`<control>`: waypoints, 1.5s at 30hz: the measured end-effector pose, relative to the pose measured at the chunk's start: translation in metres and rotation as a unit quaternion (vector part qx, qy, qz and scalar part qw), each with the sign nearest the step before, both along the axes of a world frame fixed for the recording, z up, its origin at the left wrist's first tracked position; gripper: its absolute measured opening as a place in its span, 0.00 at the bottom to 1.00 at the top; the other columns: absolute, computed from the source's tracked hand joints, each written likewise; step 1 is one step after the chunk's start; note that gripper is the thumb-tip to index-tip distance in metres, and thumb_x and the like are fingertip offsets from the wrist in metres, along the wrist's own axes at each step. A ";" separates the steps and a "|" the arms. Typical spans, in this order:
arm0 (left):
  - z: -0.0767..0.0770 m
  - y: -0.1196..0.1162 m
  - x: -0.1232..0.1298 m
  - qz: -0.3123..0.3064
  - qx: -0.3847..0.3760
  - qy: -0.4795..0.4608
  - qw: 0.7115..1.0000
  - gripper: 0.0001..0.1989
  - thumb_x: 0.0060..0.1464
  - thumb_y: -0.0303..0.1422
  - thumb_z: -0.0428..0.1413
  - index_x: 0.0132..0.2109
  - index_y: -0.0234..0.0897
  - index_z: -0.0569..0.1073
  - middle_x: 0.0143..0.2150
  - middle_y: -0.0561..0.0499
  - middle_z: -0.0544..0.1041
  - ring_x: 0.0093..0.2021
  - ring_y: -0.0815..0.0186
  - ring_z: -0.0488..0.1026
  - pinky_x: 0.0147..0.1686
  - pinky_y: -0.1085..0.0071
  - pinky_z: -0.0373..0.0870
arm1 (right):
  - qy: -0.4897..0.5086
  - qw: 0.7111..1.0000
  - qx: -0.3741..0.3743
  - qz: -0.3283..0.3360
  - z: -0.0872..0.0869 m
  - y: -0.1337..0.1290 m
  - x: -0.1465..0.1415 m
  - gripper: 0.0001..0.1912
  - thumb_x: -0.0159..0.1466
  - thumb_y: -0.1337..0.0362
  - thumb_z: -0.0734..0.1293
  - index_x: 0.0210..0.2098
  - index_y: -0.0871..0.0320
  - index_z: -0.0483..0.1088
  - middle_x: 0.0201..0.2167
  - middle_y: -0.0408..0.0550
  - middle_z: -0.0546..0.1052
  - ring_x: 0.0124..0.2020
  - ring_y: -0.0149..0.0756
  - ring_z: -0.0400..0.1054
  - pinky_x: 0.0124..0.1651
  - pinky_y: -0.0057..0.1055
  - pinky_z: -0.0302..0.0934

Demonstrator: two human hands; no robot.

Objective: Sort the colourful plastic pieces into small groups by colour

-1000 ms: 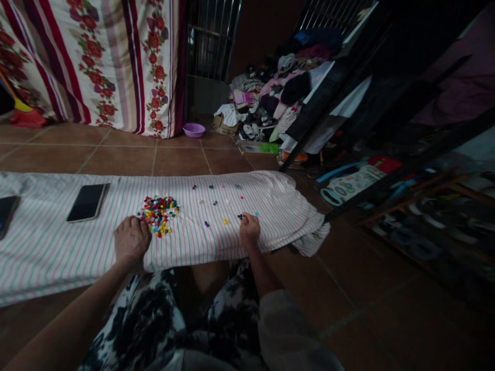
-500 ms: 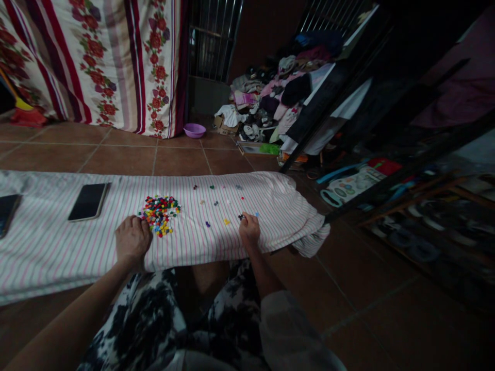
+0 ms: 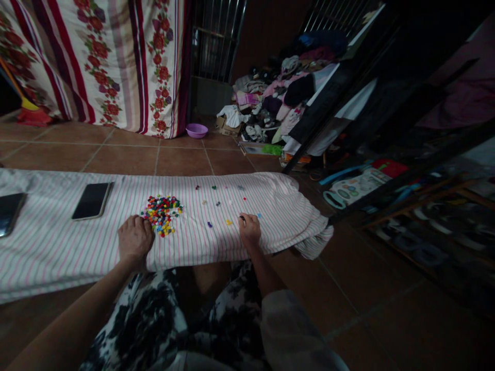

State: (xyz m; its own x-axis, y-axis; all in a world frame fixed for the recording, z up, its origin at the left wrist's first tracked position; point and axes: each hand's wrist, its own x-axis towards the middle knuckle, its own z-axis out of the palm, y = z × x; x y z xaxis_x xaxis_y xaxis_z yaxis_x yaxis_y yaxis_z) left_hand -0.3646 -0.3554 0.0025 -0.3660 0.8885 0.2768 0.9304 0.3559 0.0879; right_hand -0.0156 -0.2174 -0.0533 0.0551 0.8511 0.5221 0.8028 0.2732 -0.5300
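Note:
A heap of small multicoloured beads (image 3: 163, 212) lies on the striped cloth (image 3: 193, 247). My left hand (image 3: 135, 238) rests on the cloth at the heap's lower left edge, fingers curled in; whether anything is under them is hidden. To the right, small groups sit apart by colour, among them yellow pieces (image 3: 228, 222), dark purple ones (image 3: 209, 224), a red one (image 3: 244, 199) and light blue ones (image 3: 259, 215). My right hand (image 3: 249, 229) is closed in a pinch between the yellow and light blue pieces, with something small and dark at its fingertips.
Two phones, one (image 3: 92, 201) left of the heap and another (image 3: 11, 214) at the left edge, lie on the cloth. Beyond are a purple basin (image 3: 197, 131), a clothes pile (image 3: 286, 98) and a floral curtain (image 3: 127, 67). A dark slanting post (image 3: 328, 121) stands at right.
The view has shifted slightly. The dark pieces seen at my right fingertips are now mostly covered by the fingers. My left hand keeps its place beside the heap.

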 end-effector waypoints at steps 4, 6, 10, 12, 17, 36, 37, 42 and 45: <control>0.000 0.000 0.000 0.007 0.005 0.001 1.000 0.17 0.63 0.34 0.39 0.40 0.34 0.71 0.45 0.39 0.71 0.47 0.53 0.67 0.43 0.60 0.60 | 0.009 1.000 -0.002 -0.004 0.002 0.000 -0.001 0.14 0.64 0.63 0.60 0.40 0.57 0.77 0.37 0.51 0.71 0.41 0.40 0.65 0.48 0.36 0.61; 0.000 0.001 -0.001 0.002 -0.004 0.003 1.000 0.17 0.63 0.35 0.39 0.40 0.34 0.70 0.45 0.39 0.71 0.47 0.53 0.67 0.43 0.60 0.60 | 0.009 1.000 -0.002 -0.002 0.003 0.000 -0.001 0.14 0.65 0.63 0.60 0.39 0.57 0.77 0.37 0.51 0.71 0.41 0.40 0.65 0.49 0.36 0.61; 0.000 0.000 0.000 0.008 0.005 -0.010 1.000 0.15 0.62 0.35 0.40 0.40 0.34 0.70 0.45 0.39 0.71 0.47 0.53 0.67 0.44 0.60 0.60 | 0.004 1.000 -0.011 -0.003 0.003 -0.001 -0.001 0.15 0.65 0.64 0.59 0.41 0.58 0.77 0.38 0.52 0.72 0.42 0.40 0.65 0.50 0.36 0.61; 0.000 0.000 0.000 0.012 0.020 -0.024 0.999 0.14 0.61 0.35 0.41 0.40 0.34 0.70 0.44 0.39 0.71 0.47 0.53 0.67 0.44 0.59 0.60 | 0.003 1.000 -0.015 -0.007 0.004 -0.002 -0.002 0.16 0.65 0.64 0.59 0.42 0.58 0.78 0.39 0.52 0.72 0.42 0.40 0.65 0.50 0.35 0.61; 0.000 0.000 0.000 0.007 0.038 -0.058 0.998 0.13 0.61 0.35 0.42 0.40 0.35 0.69 0.45 0.39 0.71 0.48 0.54 0.67 0.46 0.58 0.61 | 0.005 1.000 -0.020 -0.013 0.003 -0.001 -0.003 0.17 0.65 0.64 0.59 0.44 0.58 0.78 0.40 0.53 0.72 0.43 0.40 0.65 0.51 0.36 0.61; -0.008 0.000 -0.006 -0.031 0.050 0.011 0.998 0.14 0.61 0.33 0.40 0.36 0.35 0.69 0.41 0.39 0.72 0.45 0.52 0.67 0.41 0.59 0.62 | 0.019 0.998 0.045 -0.046 -0.004 0.000 -0.002 0.21 0.69 0.61 0.51 0.48 0.60 0.72 0.42 0.56 0.74 0.46 0.42 0.67 0.51 0.38 0.62; -0.009 0.000 -0.006 -0.034 0.054 0.010 0.998 0.15 0.61 0.33 0.40 0.36 0.35 0.69 0.41 0.38 0.72 0.45 0.52 0.67 0.41 0.59 0.63 | 0.017 0.998 0.049 -0.047 -0.004 0.000 -0.002 0.21 0.70 0.61 0.50 0.48 0.60 0.71 0.41 0.56 0.74 0.46 0.42 0.67 0.51 0.38 0.62; -0.016 0.001 -0.009 -0.050 0.091 -0.026 0.994 0.15 0.60 0.33 0.40 0.38 0.35 0.70 0.41 0.38 0.73 0.47 0.51 0.69 0.44 0.56 0.65 | 0.016 0.997 0.058 -0.051 -0.002 -0.002 -0.002 0.20 0.70 0.60 0.50 0.46 0.58 0.71 0.40 0.55 0.74 0.45 0.42 0.67 0.50 0.38 0.62; -0.027 0.003 -0.015 -0.024 0.180 -0.082 0.980 0.18 0.59 0.33 0.40 0.48 0.32 0.69 0.47 0.35 0.73 0.54 0.49 0.68 0.51 0.51 0.65 | 0.026 0.997 0.055 -0.053 -0.001 -0.002 -0.002 0.21 0.70 0.59 0.49 0.46 0.58 0.71 0.40 0.55 0.74 0.44 0.42 0.67 0.50 0.38 0.62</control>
State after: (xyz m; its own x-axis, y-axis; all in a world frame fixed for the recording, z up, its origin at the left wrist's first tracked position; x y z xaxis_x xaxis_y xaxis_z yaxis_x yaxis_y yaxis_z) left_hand -0.3799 -0.3522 -0.0248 -0.3928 0.7609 0.5165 0.9078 0.2313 0.3497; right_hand -0.0174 -0.2197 -0.0544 0.1706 0.7769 0.6061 0.8024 0.2474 -0.5430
